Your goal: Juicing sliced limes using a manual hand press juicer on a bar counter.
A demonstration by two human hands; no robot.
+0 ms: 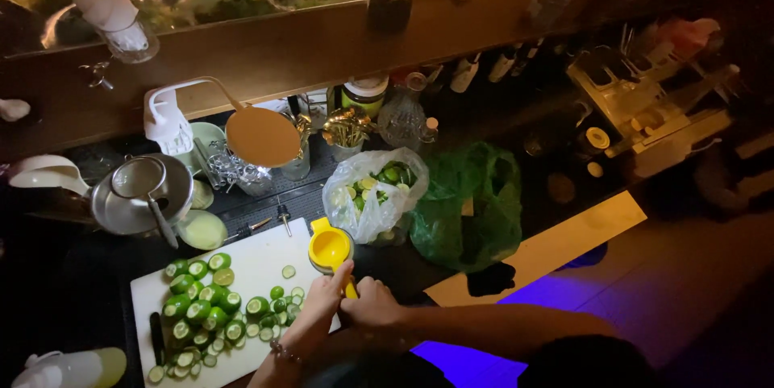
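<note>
Head view: both hands [348,307] cover the yellow squeezer's [330,249] handles.

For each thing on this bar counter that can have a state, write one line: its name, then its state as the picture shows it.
Yellow citrus squeezer: closed, gripped by both hands.
Left hand: on the squeezer handle.
Right hand: on the handle.
Limes: halved, piled on the white cutting board.
Clear plastic bag: open, holding lime halves.
Green plastic bag: crumpled.
Metal strainer: resting on a metal pot.
</note>
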